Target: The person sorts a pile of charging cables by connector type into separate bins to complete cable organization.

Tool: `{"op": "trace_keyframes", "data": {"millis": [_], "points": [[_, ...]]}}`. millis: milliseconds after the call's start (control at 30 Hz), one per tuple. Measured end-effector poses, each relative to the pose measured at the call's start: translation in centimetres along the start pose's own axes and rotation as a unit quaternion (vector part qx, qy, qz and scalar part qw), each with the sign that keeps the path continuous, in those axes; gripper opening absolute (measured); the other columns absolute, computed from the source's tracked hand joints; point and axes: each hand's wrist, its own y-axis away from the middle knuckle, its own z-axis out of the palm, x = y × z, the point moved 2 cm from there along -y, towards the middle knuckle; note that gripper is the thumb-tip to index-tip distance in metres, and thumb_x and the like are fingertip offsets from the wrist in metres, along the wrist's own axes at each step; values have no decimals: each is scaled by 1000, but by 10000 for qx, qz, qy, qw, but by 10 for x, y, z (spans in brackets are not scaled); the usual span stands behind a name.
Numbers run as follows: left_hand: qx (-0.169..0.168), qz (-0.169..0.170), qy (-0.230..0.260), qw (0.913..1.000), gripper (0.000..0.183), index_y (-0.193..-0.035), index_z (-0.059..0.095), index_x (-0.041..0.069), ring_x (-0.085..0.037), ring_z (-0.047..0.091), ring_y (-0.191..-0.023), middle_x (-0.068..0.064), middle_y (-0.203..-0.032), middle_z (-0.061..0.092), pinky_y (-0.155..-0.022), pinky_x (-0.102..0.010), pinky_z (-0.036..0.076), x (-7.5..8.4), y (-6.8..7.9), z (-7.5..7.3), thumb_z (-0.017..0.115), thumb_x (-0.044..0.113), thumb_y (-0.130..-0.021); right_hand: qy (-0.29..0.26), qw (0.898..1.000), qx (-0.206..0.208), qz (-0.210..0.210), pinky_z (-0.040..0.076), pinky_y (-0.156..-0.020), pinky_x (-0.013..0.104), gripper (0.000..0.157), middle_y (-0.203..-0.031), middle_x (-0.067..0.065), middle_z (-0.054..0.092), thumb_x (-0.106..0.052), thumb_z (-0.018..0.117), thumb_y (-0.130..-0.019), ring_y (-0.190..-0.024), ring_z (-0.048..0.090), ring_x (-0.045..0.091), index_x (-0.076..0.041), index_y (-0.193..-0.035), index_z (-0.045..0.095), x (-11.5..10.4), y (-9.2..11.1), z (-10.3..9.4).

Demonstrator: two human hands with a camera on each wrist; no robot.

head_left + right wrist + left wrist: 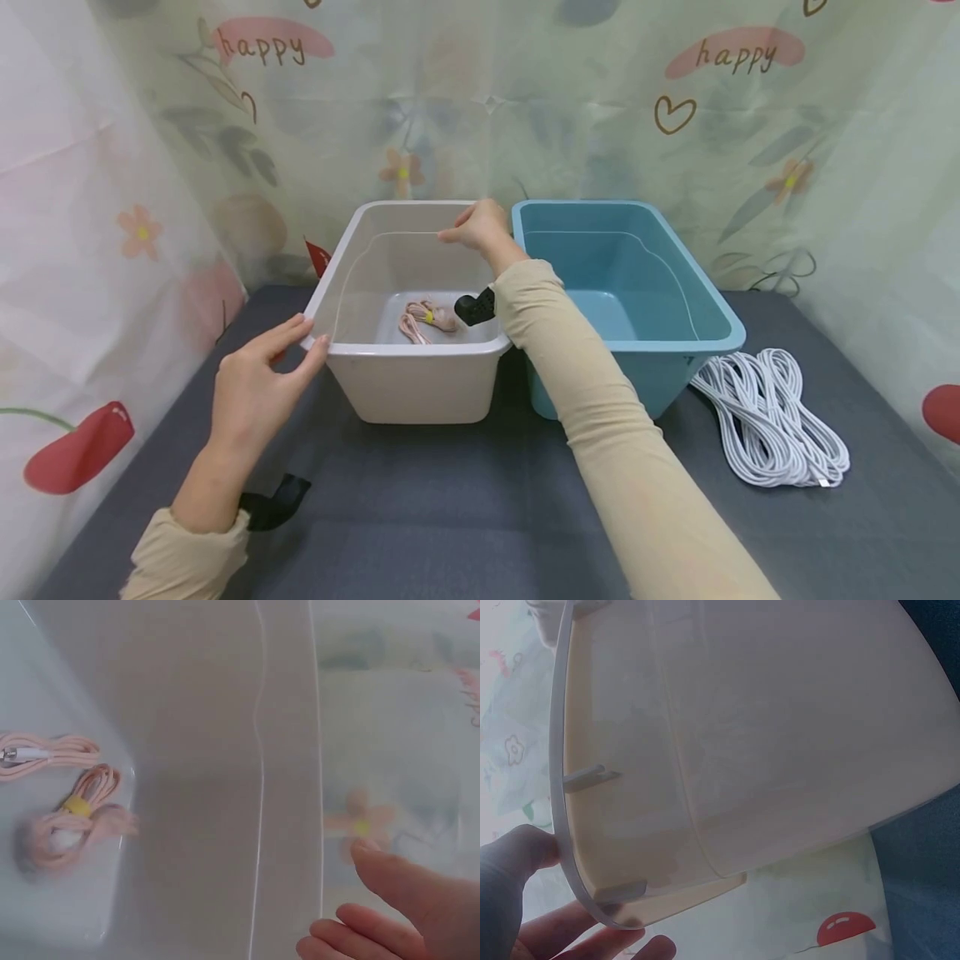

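Note:
My left hand (258, 387) holds the beige plastic bin (420, 387) at its front left corner, thumb and fingers on either side of the rim (557, 750). Over that bin's back right corner is my right hand (483, 229), thumb extended and fingers lightly bent, with nothing in its grasp. On the bin's floor lie pink cable bundles. One (71, 750) shows a white and metal plug; the other (97, 784) has a yellow tie and looks partly blurred.
A blue bin (630, 250) stands right beside the beige one. To its right, a coiled white cable (772, 417) lies on the dark tablecloth (420, 517). Printed curtains (487, 125) hang behind and at both sides. Black wrist-camera parts (273, 504) show beside both wrists.

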Motion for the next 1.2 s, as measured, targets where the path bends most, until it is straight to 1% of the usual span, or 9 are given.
{"op": "trace_keyframes", "data": {"millis": [100, 300, 467, 600, 733, 867, 1000, 1133, 1200], "points": [[-58, -27, 11, 10000, 40, -120, 64, 8, -33, 63, -109, -11, -127, 61, -85, -47, 52, 0, 0, 1, 63, 31, -88, -46, 9999, -124, -47, 47, -96, 35, 35, -122, 10, 63, -25, 73, -80, -114, 56, 25, -5, -109, 69, 1, 1, -1], [-61, -26, 22, 10000, 40, -121, 64, 8, -33, 62, -111, -11, -127, 60, -85, -47, 52, 0, 0, 3, 63, 31, -88, -332, 9986, -412, -40, 50, -93, 33, 32, -119, 11, 65, -20, 69, -83, -109, 62, 25, -5, -111, 68, 0, 7, -11], [-25, -7, 24, 10000, 40, -121, 64, 9, -33, 62, -111, -10, -127, 60, -85, -47, 52, -1, 1, 3, 63, 31, -87, -645, 9950, -756, -66, 50, -95, 33, 32, -122, 10, 63, -20, 66, -86, -110, 61, 24, -6, -115, 66, -1, 18, -28], [16, -10, 57, 10000, 40, -121, 64, 9, -33, 61, -112, -10, -127, 60, -86, -47, 51, -1, 2, 2, 64, 31, -87, -784, 9925, -913, -214, 50, -95, 32, 34, -122, 9, 62, -22, 66, -86, -108, 60, 21, -8, -116, 65, -2, 28, -43], [24, -16, 80, 10000, 40, -121, 63, 9, -33, 60, -113, -10, -127, 60, -86, -47, 51, -1, 2, 3, 64, 31, -87, -698, 9920, -976, -389, 50, -96, 33, 37, -121, 8, 62, -25, 66, -86, -107, 60, 20, -9, -120, 64, -1, 40, -60], [17, -21, 79, 10000, 40, -121, 63, 9, -34, 59, -115, -10, -128, 60, -87, -48, 51, 0, 1, 3, 64, 30, -87, -584, 9919, -998, -527, 49, -98, 34, 40, -123, 9, 62, -26, 65, -87, -111, 60, 21, -9, -123, 61, 5, 53, -77], [-38, -67, 82, 9999, 41, -122, 63, 9, -36, 58, -116, -12, -129, 59, -87, -51, 50, 1, 1, 4, 63, 31, -88, -577, 9911, -1028, -612, 48, -98, 34, 41, -124, 11, 62, -26, 64, -88, -115, 58, 24, -8, -124, 60, 14, 66, -92], [-61, -80, 79, 9999, 42, -123, 62, 8, -36, 57, -117, -12, -130, 58, -87, -52, 50, 1, 2, 4, 62, 32, -88, -627, 9909, -1004, -636, 49, -97, 31, 41, -126, 11, 61, -26, 64, -88, -114, 59, 21, -8, -124, 60, 26, 78, -104], [-68, -83, 76, 9999, 42, -123, 62, 8, -36, 55, -119, -12, -130, 58, -89, -54, 49, 2, 2, 4, 62, 32, -88, -651, 9911, -977, -634, 48, -97, 31, 41, -126, 10, 62, -27, 64, -88, -113, 60, 19, -9, -124, 60, 33, 85, -110]]}}
